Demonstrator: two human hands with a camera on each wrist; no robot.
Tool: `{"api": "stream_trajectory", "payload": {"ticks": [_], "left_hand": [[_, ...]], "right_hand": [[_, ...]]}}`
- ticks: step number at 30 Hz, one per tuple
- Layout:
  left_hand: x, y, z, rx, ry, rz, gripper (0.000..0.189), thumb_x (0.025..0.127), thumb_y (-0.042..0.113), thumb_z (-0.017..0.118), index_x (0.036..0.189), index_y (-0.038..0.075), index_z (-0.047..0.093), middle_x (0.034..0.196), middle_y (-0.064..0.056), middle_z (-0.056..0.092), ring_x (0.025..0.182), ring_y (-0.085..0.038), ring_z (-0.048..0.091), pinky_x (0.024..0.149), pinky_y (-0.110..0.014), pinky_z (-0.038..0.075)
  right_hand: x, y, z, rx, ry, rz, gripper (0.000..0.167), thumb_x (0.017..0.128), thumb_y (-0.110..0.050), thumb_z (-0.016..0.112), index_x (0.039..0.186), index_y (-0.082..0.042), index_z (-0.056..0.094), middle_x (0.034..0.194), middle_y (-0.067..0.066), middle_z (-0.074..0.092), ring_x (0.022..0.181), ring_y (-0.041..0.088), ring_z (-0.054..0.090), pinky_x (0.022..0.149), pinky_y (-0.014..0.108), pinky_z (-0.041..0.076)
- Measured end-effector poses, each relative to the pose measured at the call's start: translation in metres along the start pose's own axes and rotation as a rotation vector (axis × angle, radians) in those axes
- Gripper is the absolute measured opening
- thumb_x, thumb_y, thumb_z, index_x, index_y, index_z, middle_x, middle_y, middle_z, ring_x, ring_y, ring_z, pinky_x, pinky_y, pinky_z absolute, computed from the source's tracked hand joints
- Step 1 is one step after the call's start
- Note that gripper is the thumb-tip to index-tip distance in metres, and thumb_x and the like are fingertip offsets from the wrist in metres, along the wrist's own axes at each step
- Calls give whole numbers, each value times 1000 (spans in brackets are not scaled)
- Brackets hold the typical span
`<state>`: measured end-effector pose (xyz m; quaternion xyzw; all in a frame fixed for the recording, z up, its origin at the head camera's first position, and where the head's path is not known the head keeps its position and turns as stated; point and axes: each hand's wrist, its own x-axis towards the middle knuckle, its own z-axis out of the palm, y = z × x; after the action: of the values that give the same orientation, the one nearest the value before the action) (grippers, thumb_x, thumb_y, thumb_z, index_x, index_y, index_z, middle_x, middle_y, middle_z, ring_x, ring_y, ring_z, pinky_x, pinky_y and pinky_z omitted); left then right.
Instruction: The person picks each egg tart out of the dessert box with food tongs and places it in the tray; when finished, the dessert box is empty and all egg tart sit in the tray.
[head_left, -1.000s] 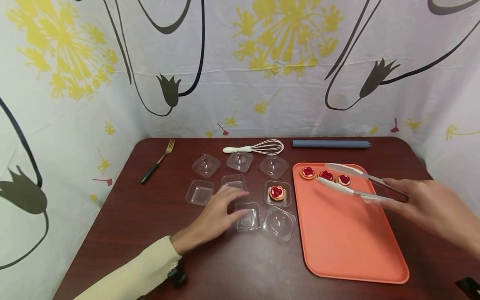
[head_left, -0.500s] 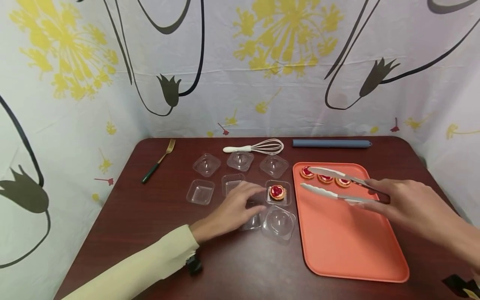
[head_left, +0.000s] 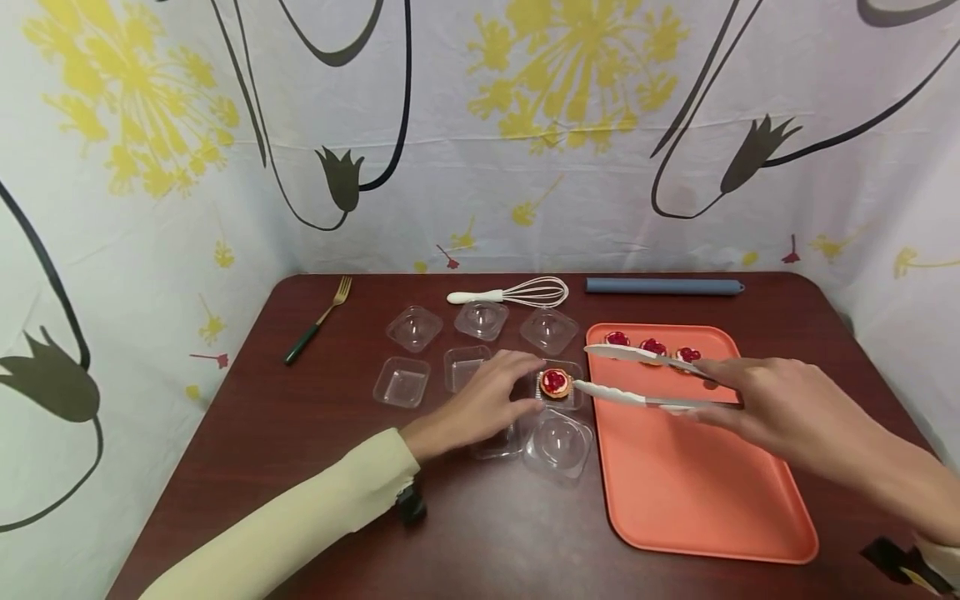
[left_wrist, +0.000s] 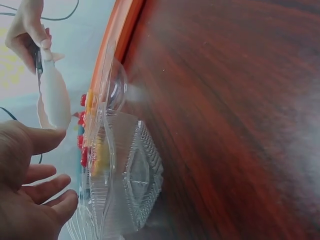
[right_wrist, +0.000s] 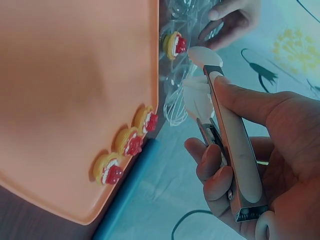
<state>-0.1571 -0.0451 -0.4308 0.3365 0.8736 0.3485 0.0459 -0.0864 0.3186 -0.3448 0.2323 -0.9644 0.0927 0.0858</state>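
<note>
My right hand (head_left: 772,408) holds a pair of tongs (head_left: 618,394) with white tips, its arms spread apart and nothing pinched between them. The lower tip is close beside a berry-topped tart (head_left: 555,383) that sits in a transparent plastic container (head_left: 576,402). From the other side, my left hand (head_left: 487,404) reaches to this container, fingers bent loosely and thumb apart. In the left wrist view those fingers (left_wrist: 47,190) hold nothing; whether they touch the rim I cannot tell. Three more tarts (right_wrist: 131,142) stand in a row on the orange tray (head_left: 697,483).
Transparent containers (head_left: 401,383) and lids (head_left: 414,329) stand left of the tray, one lid (head_left: 558,446) directly in front of the filled container. A whisk (head_left: 517,293), a blue rod (head_left: 663,287) and a green-handled fork (head_left: 318,321) lie farther back. Patterned cloth (head_left: 480,167) surrounds the table.
My right hand has carried the tongs leftward, from over the tarts on the tray to the tart in the container. My left hand has moved right, up to that same container.
</note>
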Motion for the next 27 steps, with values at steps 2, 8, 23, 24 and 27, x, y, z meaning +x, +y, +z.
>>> {"api": "stream_trajectory", "payload": {"ticks": [2,8,23,24,27], "left_hand": [[3,0,1,11,-14,-10,61,99,20,85,152,-1,63,151,-13,65,144,-29,56,124,-50,42],[12,-1,3,2,-36,-7,65,97,17,86,153,-4,59,155,-17,61,146,-33,54,125,-51,41],[23,-37,26,58,-41,-7,76,97,34,88,159,3,56,159,-12,58,148,-30,53,127,-47,38],[21,-30,21,38,-52,-22,75,96,30,88,159,2,57,159,-13,58,148,-31,53,127,-49,38],[21,-28,20,45,-52,-30,76,96,32,88,158,1,57,158,-14,58,148,-32,53,127,-48,38]], "right_hand": [[3,-3,0,10,-22,6,46,82,-36,97,121,-13,83,83,-17,73,68,2,60,58,36,49],[13,-12,1,22,-105,11,47,84,-36,96,122,-11,83,98,-7,81,73,11,69,60,43,54],[31,-21,4,-3,-144,-34,45,84,-36,97,118,-11,83,96,-8,79,68,12,68,55,40,52],[31,-21,4,-2,-146,-34,44,84,-36,97,117,-12,83,96,-8,79,68,12,68,55,40,52],[33,-22,5,2,-154,-30,43,83,-35,98,116,-12,83,96,-8,78,67,9,64,54,38,50]]}}
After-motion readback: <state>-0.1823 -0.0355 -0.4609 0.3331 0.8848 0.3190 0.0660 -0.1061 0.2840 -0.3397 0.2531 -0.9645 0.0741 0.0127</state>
